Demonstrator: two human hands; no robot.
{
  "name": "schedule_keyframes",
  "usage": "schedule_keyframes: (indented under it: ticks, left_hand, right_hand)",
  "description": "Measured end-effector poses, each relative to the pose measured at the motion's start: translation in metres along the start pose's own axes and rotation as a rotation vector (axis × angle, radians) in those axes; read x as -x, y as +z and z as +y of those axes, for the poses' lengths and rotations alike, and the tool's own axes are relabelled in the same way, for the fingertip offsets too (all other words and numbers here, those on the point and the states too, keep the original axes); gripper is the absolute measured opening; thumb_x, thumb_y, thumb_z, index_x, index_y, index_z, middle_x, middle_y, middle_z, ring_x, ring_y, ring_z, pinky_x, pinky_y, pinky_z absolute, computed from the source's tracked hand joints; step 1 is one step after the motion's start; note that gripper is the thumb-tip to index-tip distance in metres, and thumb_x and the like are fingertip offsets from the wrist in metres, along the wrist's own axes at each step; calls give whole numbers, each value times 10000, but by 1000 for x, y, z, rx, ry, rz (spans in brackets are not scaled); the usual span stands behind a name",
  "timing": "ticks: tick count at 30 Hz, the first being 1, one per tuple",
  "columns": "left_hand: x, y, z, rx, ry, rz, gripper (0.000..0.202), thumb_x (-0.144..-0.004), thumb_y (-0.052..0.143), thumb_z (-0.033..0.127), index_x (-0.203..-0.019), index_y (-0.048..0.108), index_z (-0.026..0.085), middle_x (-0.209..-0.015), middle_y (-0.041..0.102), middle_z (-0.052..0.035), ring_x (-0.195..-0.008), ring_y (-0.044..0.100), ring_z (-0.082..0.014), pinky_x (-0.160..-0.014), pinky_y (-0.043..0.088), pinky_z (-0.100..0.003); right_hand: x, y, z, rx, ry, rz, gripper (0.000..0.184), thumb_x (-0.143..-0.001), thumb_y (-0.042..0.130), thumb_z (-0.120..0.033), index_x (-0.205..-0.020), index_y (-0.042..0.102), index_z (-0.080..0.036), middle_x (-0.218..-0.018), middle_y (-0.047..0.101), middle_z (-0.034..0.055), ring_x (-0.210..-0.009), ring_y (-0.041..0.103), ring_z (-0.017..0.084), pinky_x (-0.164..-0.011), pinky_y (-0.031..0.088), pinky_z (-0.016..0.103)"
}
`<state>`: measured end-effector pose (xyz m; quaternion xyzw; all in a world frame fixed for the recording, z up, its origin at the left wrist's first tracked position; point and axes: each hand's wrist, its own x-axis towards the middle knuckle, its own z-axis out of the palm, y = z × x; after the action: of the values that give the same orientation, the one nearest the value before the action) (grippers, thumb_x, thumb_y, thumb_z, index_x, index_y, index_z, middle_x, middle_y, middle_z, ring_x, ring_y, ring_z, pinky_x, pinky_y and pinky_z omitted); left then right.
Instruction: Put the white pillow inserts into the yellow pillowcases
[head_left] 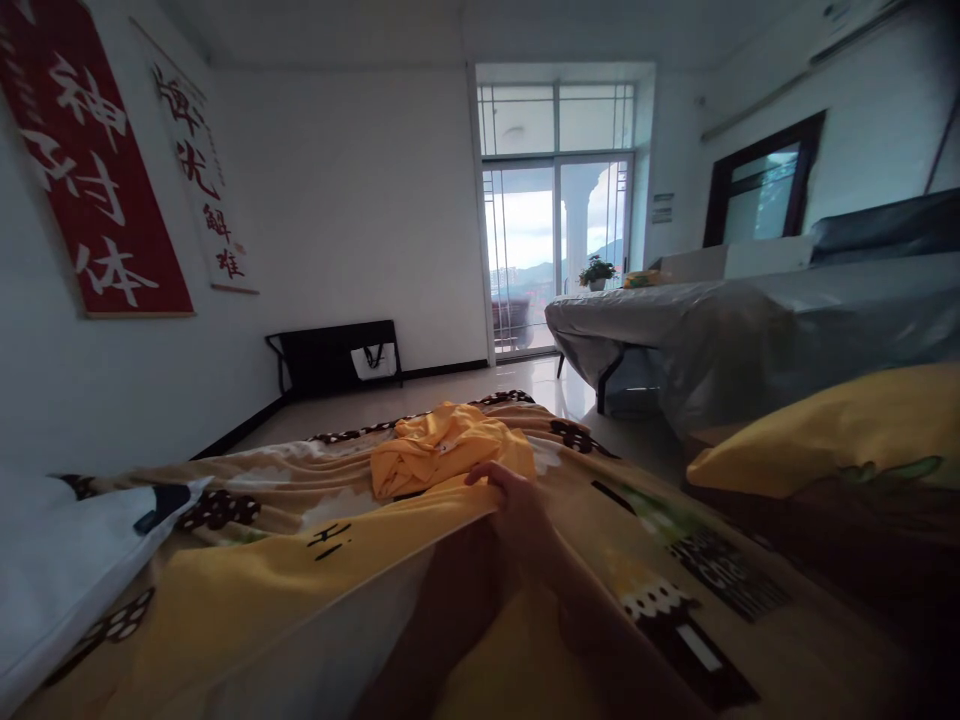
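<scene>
A yellow pillowcase (390, 525) with a dark "Hi" print stretches over the patterned bedding in front of me. My right hand (517, 500) has its fingers closed on the upper right corner of its edge. My left forearm rises from below, and its hand (480, 545) lies in shadow by that same edge, with its fingers hidden. Under the edge shows a pale grey-white surface (337, 630); whether it is the lining or a pillow I cannot tell. Just beyond my right hand a crumpled orange-yellow cloth (442, 445) rests on the bedding.
Brown-and-beige bedding (592, 540) spreads beneath. At left lies a white pillow (67, 560), at right a yellow pillow (832, 430). A plastic-covered table (637, 310) stands beyond, near a glass door (559, 250). A black folded frame (322, 360) leans by the far wall.
</scene>
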<state>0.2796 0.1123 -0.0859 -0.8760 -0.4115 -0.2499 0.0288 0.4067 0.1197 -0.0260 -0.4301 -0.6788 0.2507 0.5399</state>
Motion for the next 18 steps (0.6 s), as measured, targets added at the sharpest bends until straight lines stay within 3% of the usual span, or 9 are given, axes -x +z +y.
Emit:
schedule_keyframes:
  ticks: [6, 9, 12, 16, 18]
  left_hand:
    - [0, -1, -3, 48, -44, -30, 378, -904, 539, 365, -1237, 531, 186, -1305, 503, -109, -1141, 522, -234, -972, 453, -470]
    - [-1, 0, -5, 86, -78, -28, 380, -904, 539, 366, -1238, 529, 184, -1301, 506, -110, -1135, 527, -232, -966, 458, -468]
    - [-1, 0, -9, 129, -126, -17, 374, -905, 537, 369, -1230, 534, 184, -1283, 518, -106, -1114, 538, -227, -951, 472, -455]
    - [-3, -2, -16, 181, -208, 3, 359, -909, 531, 373, -1218, 543, 191, -1275, 526, -104, -1110, 542, -222, -950, 472, -447]
    - [-4, -1, -19, 206, -246, 10, 361, -909, 529, 380, -1215, 546, 189, -1273, 531, -105, -1111, 543, -222, -955, 469, -451]
  right_hand:
    - [3, -1, -1, 125, -104, 24, 464, -562, 401, -49, -941, 636, -179, -829, 655, 1, -739, 573, 131, -637, 400, 194]
    - [6, -3, -4, 340, -154, 95, 551, -603, 403, -14, -1089, 610, -173, -987, 654, 50, -872, 592, 166, -746, 430, 237]
    - [10, -5, -11, 616, -90, 105, 594, -679, 382, 15, -1224, 544, -155, -1086, 625, 102, -919, 594, 190, -758, 428, 266]
    - [11, -8, -22, 931, 83, 39, 314, -787, 396, -26, -953, 626, -162, -1002, 622, 109, -883, 594, 197, -658, 380, 254]
    - [11, -11, -24, 924, 99, 14, 269, -772, 410, -20, -860, 612, -174, -994, 623, 90, -885, 585, 183, -649, 355, 242]
